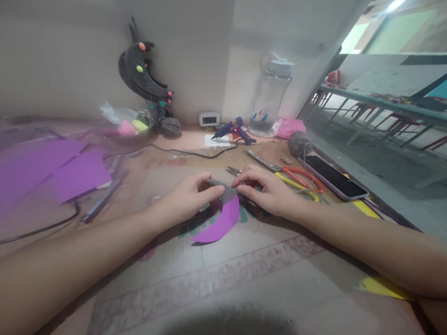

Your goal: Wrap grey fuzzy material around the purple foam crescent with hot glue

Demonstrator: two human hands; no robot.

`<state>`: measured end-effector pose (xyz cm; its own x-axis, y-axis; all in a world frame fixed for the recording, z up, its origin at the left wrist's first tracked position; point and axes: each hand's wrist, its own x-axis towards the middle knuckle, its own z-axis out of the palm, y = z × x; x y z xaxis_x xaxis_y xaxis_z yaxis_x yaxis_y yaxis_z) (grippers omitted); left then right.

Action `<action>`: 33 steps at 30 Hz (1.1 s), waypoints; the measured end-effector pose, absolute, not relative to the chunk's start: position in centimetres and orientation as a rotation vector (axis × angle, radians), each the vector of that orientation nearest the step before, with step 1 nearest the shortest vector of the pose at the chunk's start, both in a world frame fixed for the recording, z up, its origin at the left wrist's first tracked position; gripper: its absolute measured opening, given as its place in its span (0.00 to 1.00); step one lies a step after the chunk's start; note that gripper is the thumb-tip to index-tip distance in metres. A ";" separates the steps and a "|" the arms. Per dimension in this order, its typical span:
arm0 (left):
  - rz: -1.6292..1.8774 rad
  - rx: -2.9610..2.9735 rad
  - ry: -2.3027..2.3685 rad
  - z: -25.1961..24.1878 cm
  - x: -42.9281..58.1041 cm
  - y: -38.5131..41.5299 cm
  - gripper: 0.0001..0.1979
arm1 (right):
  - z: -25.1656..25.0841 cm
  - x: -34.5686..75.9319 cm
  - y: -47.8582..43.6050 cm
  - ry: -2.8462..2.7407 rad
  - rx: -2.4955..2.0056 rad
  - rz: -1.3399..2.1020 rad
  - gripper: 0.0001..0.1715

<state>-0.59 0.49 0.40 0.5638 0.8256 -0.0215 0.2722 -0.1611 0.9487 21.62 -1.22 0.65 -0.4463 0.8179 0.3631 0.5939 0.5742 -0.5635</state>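
A purple paper crescent (226,222) is held over the middle of the table, its bare tip pointing left and toward me. Grey material, which looks like wound yarn (228,193), covers its upper part. My left hand (186,198) pinches that grey-covered end between thumb and fingers. From the other side, my right hand (267,189) has thumb and forefinger pressed together at the edge of the grey part. Whether a loose strand lies in those fingertips is too small to tell. Just beyond my right hand lie orange-handled scissors (301,178) and a yellow-handled tool (309,192).
A blue glue gun (235,131) rests at the back beside a small digital clock (209,119) and a clear bottle (268,101). A grey yarn ball (300,144) and a phone (335,176) lie right. Purple sheets (83,173) and a cutter knife (101,200) lie left.
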 end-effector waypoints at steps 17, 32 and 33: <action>0.573 1.743 0.912 0.0 -0.7 0.7 0.11 | 0.8 21.6 -1.3 -2.205 -1.044 0.487 0.05; 0.843 1.681 0.977 0.7 -0.4 0.5 0.10 | -0.2 21.6 -0.6 -1.761 -1.131 0.752 0.14; 0.902 1.680 0.988 0.6 -0.4 0.6 0.09 | -0.3 21.7 -0.4 -1.718 -1.133 0.775 0.15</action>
<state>-0.38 0.60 0.57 0.4007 0.9081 0.1220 0.2045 -0.2184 0.9542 21.69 -0.44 -0.31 -0.1660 0.9243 0.3438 0.3537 0.3812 -0.8542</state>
